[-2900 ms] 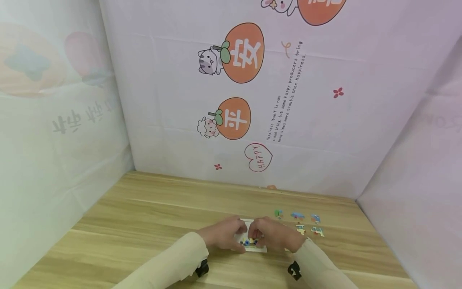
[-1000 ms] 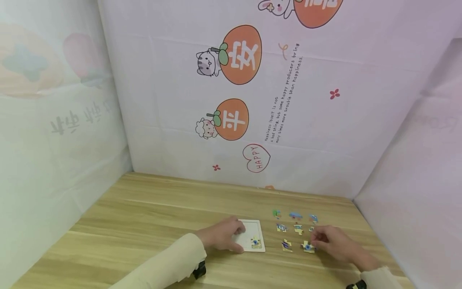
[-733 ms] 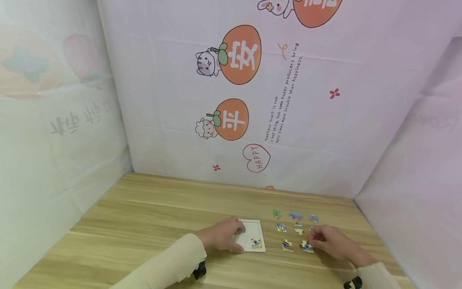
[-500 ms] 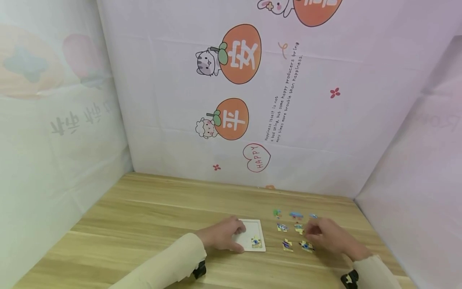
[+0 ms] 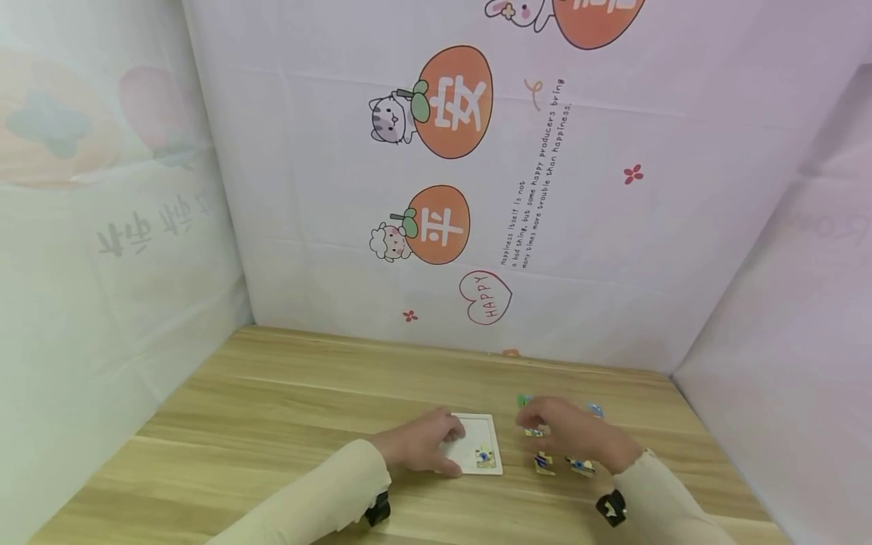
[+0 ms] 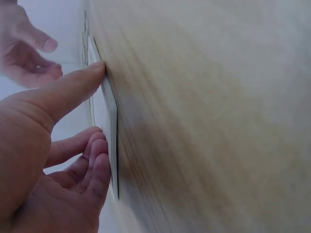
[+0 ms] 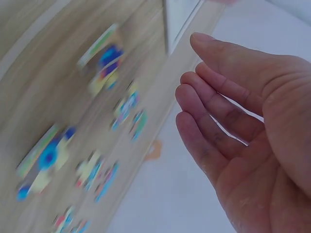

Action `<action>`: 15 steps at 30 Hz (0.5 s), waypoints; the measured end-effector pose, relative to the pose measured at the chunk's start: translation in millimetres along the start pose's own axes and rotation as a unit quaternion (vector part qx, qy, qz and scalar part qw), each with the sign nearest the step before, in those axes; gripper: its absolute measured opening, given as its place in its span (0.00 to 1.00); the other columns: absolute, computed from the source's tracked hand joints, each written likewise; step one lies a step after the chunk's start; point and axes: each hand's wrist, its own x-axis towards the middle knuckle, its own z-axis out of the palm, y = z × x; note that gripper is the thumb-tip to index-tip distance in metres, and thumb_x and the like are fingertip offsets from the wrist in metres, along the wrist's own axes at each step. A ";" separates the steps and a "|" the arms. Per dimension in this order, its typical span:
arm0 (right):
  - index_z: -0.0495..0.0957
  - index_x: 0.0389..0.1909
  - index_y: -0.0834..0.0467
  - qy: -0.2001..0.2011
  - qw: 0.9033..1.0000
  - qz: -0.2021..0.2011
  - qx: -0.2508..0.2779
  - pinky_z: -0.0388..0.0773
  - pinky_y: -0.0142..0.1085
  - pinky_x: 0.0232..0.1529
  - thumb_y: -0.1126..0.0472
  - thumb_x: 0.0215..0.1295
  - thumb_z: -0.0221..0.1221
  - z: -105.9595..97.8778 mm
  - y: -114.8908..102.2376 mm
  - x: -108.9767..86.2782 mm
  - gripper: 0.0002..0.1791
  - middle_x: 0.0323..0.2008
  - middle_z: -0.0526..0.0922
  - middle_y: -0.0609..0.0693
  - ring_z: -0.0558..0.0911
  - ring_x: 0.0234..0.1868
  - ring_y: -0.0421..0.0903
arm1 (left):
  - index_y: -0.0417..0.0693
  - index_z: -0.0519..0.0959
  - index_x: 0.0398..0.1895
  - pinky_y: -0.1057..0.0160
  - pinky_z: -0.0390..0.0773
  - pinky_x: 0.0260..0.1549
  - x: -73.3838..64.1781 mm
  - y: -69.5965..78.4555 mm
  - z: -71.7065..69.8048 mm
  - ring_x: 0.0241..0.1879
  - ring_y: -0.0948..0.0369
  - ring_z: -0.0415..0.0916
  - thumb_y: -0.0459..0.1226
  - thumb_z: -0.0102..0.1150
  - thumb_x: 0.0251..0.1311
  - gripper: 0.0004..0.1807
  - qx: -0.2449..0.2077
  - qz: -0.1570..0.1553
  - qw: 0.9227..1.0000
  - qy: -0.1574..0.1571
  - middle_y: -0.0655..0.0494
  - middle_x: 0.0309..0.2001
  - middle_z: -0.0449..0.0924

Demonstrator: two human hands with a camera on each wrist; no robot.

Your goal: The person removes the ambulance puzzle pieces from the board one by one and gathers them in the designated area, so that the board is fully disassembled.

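My left hand (image 5: 422,443) holds the left side of a small white puzzle tray (image 5: 466,431), thumb at its near edge and curled fingertips farther along. In the left wrist view, the thumb and fingertips touch the flat tray (image 6: 112,126). One yellow and blue puzzle piece (image 5: 484,456) lies in the tray's near right corner. Over the loose pieces hovers my right hand (image 5: 575,431), hiding some of them. Seen from the right wrist, the hand (image 7: 243,107) has loosely bent fingers, and no piece shows between them. A yellow and blue piece (image 7: 46,155) lies on the table there.
Several loose puzzle pieces lie right of the tray, among them a yellow and purple one (image 5: 543,463), a wheel piece (image 5: 580,465) and a blue one (image 5: 596,410). The wooden table (image 5: 293,393) meets white printed cloth walls (image 5: 327,250) at the back and sides.
My right hand left the tray, went right to the loose pieces, and has now swung back leftward over them. My left hand stays at the tray's left side.
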 end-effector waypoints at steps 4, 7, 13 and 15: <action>0.85 0.51 0.60 -0.006 0.999 -0.031 -0.006 0.87 0.41 0.50 0.60 0.64 0.73 6.3 -10.9 14.8 0.16 0.47 0.89 0.50 0.87 0.48 0.47 | 0.45 0.80 0.62 0.69 0.78 0.54 0.2 -0.8 -0.4 0.48 0.70 0.72 0.47 0.79 0.58 0.31 0.000 0.003 1.000 0.001 0.61 0.50 0.76; 0.85 0.51 0.60 -0.012 0.999 -0.043 0.007 0.86 0.39 0.51 0.61 0.65 0.72 15.1 -14.9 22.9 0.15 0.49 0.88 0.50 0.86 0.48 0.46 | 0.45 0.79 0.62 0.69 0.78 0.55 -0.5 -0.9 -1.3 0.49 0.70 0.72 0.47 0.78 0.59 0.31 -0.002 0.004 1.000 -0.002 0.60 0.50 0.76; 0.86 0.50 0.60 -0.033 0.998 -0.034 0.036 0.86 0.37 0.51 0.61 0.65 0.72 32.2 -22.5 31.2 0.14 0.49 0.87 0.49 0.85 0.49 0.46 | 0.43 0.79 0.62 0.69 0.78 0.54 -2.1 -0.6 -2.3 0.49 0.68 0.73 0.47 0.78 0.60 0.31 -0.003 0.010 1.000 -0.006 0.58 0.51 0.76; 0.87 0.49 0.59 -0.033 0.998 -0.034 0.028 0.85 0.34 0.49 0.61 0.64 0.73 35.8 -24.3 32.3 0.14 0.48 0.87 0.48 0.85 0.48 0.44 | 0.43 0.79 0.62 0.69 0.77 0.54 -2.3 -0.6 -2.7 0.49 0.68 0.73 0.47 0.78 0.60 0.31 -0.002 0.011 1.000 -0.006 0.58 0.51 0.76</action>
